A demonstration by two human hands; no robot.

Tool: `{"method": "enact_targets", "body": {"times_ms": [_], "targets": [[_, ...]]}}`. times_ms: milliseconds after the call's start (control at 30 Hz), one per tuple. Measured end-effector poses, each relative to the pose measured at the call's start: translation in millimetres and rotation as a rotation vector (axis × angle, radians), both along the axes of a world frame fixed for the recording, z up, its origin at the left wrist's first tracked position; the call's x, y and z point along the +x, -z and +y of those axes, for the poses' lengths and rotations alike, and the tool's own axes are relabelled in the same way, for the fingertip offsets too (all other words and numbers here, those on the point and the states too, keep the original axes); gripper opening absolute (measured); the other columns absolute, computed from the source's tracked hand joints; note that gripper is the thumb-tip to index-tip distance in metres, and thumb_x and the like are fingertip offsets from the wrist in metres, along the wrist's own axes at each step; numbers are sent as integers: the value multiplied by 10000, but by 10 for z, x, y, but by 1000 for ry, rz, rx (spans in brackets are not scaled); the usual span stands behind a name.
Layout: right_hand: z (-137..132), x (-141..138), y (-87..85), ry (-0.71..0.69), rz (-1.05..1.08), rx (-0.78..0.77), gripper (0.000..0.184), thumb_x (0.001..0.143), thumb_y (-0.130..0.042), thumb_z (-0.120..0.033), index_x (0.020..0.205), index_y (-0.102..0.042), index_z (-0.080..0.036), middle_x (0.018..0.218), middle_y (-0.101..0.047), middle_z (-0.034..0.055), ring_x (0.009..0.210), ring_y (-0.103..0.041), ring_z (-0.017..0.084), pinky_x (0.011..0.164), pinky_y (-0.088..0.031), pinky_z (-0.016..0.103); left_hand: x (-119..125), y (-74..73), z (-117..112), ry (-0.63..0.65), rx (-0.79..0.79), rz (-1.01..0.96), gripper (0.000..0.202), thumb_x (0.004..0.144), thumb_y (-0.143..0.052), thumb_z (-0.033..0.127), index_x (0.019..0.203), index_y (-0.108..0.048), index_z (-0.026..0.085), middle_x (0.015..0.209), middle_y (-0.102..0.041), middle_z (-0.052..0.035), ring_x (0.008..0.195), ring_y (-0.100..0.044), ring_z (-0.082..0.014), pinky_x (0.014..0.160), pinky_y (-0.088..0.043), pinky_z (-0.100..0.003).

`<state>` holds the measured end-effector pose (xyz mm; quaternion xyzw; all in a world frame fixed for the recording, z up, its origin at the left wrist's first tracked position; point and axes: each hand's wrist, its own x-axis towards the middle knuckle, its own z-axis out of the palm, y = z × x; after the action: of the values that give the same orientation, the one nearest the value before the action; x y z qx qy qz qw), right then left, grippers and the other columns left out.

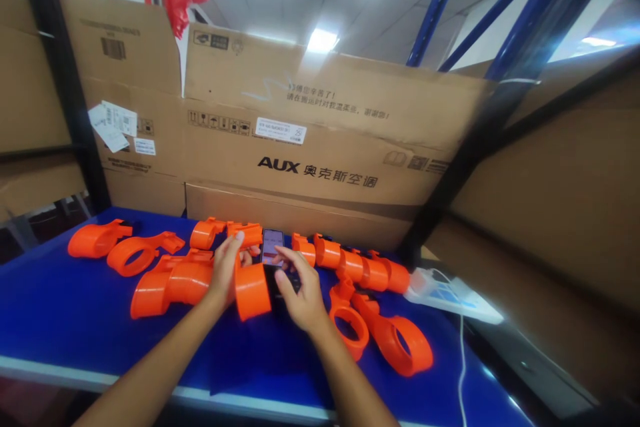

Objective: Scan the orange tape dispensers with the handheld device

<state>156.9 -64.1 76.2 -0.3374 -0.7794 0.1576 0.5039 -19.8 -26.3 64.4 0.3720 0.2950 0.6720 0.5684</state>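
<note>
My left hand (227,271) is closed on an orange plastic tape dispenser (253,291), its wide ring facing my right hand. My right hand (301,290) is beside it with thumb and fingers apart, holding nothing I can see. Its index fingertip overlaps the lit screen of a phone (271,240) behind; whether it touches the screen I cannot tell. Between the hands is a dark piece (277,278), partly hidden. Just left of my left hand, more orange dispensers (187,281) stand side by side.
Several orange dispensers form a row (351,265) at the back right; looser ones (410,347) lie nearer. Others (133,257) are at the left of the blue tabletop (65,320). A white power strip (470,307) trails a cable at right. Cardboard (320,140) walls the back.
</note>
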Motion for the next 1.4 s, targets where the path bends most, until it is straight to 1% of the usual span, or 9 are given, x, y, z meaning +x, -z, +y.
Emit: {"method": "enact_targets", "body": {"times_ms": [167,367,733,833,1033,1133,1233,1333,1400], "targets": [[-155,22,-106,-182,-168,-17,770,779,-724,-487,1460,-442,-263,1457,-489,102,1316,-472,319,1110,-365,457,113,19,28,-72,-33,-31,426,712,-758,534,874,-656,154,698,-694,-25,511,-571,-118,518,-445,-234],[-64,1,-51,-156,-1,-51,649,784,-743,-446,1367,-524,-263,1367,-572,109,1252,-547,308,1065,-428,446,113,74,29,78,2,97,575,779,-653,627,1053,-700,123,719,-699,-74,608,-634,-191,522,-448,-261],[70,70,-34,77,432,-95,501,923,-580,-445,1350,-507,-195,1336,-605,128,1236,-570,291,1056,-453,470,164,86,-159,163,258,626,636,865,-612,493,1401,-527,161,720,-647,-3,582,-556,-134,551,-424,-245],[68,97,1,70,320,-75,566,898,-625,-428,1399,-480,-207,1370,-585,125,1257,-558,295,1065,-448,476,143,109,-139,158,238,600,664,896,-549,527,1445,-470,163,753,-651,-20,606,-563,-147,553,-435,-252],[-50,105,-18,77,-60,9,691,879,-653,-415,1494,-387,-246,1473,-495,107,1330,-494,304,1101,-411,487,164,114,-137,204,256,397,882,793,-701,466,1537,-265,282,1368,-558,-143,910,-643,-244,686,-514,-301],[-178,270,-189,139,-208,31,614,936,-559,-423,1501,-379,-262,1486,-483,89,1345,-478,292,1107,-396,491,178,98,-161,209,214,358,860,806,-677,438,1538,-255,280,1309,-595,-137,757,-640,-194,606,-504,-275],[-363,706,-406,429,-326,15,495,973,-468,-425,1436,-480,-251,1424,-551,94,1311,-508,294,1092,-393,496,183,40,-243,257,190,378,837,838,-628,415,1549,-199,311,1256,-609,-123,572,-569,-118,491,-468,-245],[-548,1284,-519,732,-578,-181,561,909,-536,-500,1389,-537,-211,1371,-587,145,1275,-522,378,1038,-391,563,222,-101,-417,314,225,435,970,807,-680,355,1560,-68,365,1342,-539,-144,697,-636,-173,523,-518,-265],[-624,1601,-504,778,-758,-493,617,841,-603,-523,1362,-566,-196,1234,-666,186,1131,-617,417,892,-472,547,297,-227,-559,356,254,488,1056,765,-724,299,1562,-35,370,1364,-520,-158,775,-662,-212,576,-550,-296]]}}
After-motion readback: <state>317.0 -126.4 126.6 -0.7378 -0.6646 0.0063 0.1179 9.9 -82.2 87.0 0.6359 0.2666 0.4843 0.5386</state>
